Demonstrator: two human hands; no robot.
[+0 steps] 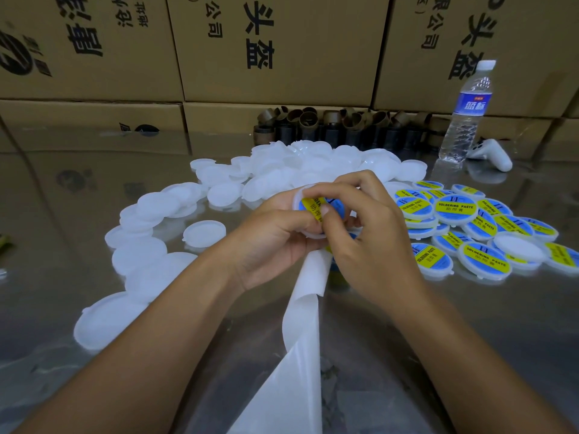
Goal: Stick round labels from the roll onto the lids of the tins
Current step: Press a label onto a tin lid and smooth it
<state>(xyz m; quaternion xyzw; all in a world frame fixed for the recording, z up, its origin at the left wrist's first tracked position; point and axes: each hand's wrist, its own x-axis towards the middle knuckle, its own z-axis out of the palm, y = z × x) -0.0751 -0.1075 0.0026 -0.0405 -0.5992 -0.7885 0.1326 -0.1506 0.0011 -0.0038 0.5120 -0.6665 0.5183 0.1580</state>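
Head view, the only one supplied: at frame centre your left hand [275, 236] cradles one white lid [297, 198] in curled fingers, raised above the table [78, 189]. Your right hand [379, 236] pinches the round label [308, 204] against the lid's face, thumb and forefinger bearing on the yellow band. The white backing strip [305, 308] trails from under your hands to the bottom edge; the roll is hidden beneath them. Recommendation for this step: centre the label inside the rim before committing, rub from the middle outward so no bubble or crease is trapped, then check the edge is down all round. The bare lids [156, 208] lie heaped at centre left; the labelled lids [456, 211] are piled at right. Legible there: "SOLDERING PASTE" in black on a yellow band across a blue disc, with "II" above and Chinese characters below. The water bottle [465, 117] at upper right carries a blue label with white Chinese characters; the cartons [282, 57] behind show large black Chinese print.
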